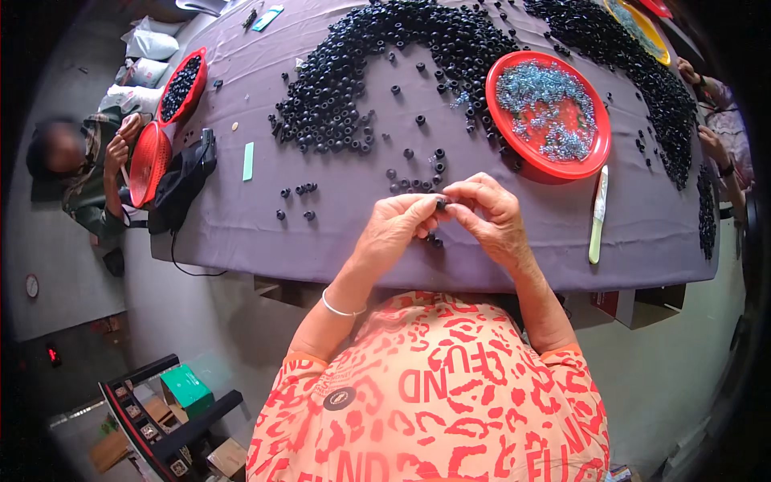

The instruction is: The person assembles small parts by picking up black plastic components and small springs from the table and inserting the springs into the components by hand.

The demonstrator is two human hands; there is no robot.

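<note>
At the frame's centre, our left hand (390,228) and right hand (494,217) pinch one small black piece (441,205) between them; we should press lightly; we should keep it low over the purple cloth (249,229).

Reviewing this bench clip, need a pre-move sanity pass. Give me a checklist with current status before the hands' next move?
1. Small black rounded part held at the fingertips of both the left hand and right hand: ok.
2. Anything seated inside that part: cannot tell, fingers cover it.
3. Round red plastic tray uncovered, with small clear bluish pieces in it: ok.
4. Curved heap of small black rounded parts uncovered beyond the hands: ok.
5. White-bladed knife with a pale green handle apart from the right hand: ok.
6. Space around the hands free of loose black parts: not ok, several lie close by.
</note>
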